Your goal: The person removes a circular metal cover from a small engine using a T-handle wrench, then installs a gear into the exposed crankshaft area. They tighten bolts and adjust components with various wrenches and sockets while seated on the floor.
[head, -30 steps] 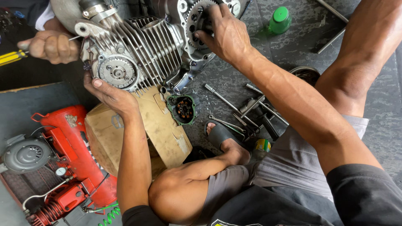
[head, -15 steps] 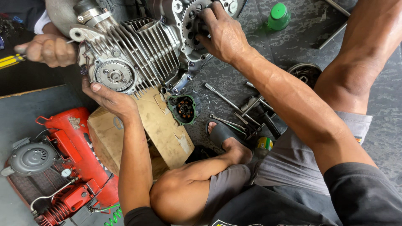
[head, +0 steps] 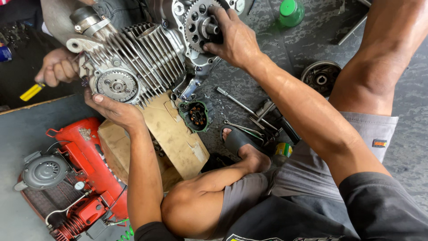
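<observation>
Compared with the frame half a second before, the finned engine (head: pixel 142 62) had moved a little lower and to the right in the view, and the yellow-handled tool (head: pixel 31 92) in the co-worker's hand (head: pixel 57 70) sat lower at the left edge. The grips had not changed.

The left hand (head: pixel 113 109) was cupped open under the engine, its thumb pressed against the round cam gear (head: pixel 117 85) — supporting, not clenched. The right hand (head: pixel 234 39) was closed around the hub beside the drilled sprocket (head: pixel 198 22), grasping it. The engine stood at the top of the view, resting over a wooden block (head: pixel 176 134).

I counted one engine, two of the person's hands, one other hand, one red air compressor (head: pixel 76 178), one green-capped bottle (head: pixel 290 12), one dark clutch drum (head: pixel 322 78) and one stator with copper coils (head: pixel 197 116). Several loose spanners and rods (head: pixel 249 114) lay on the floor; their number was unclear.

The cylinder was grey cast metal with thin parallel fins — the sprocket flat, toothed steel. The floor (head: pixel 401 143) was dark, mottled concrete, and the block pale and rough.
</observation>
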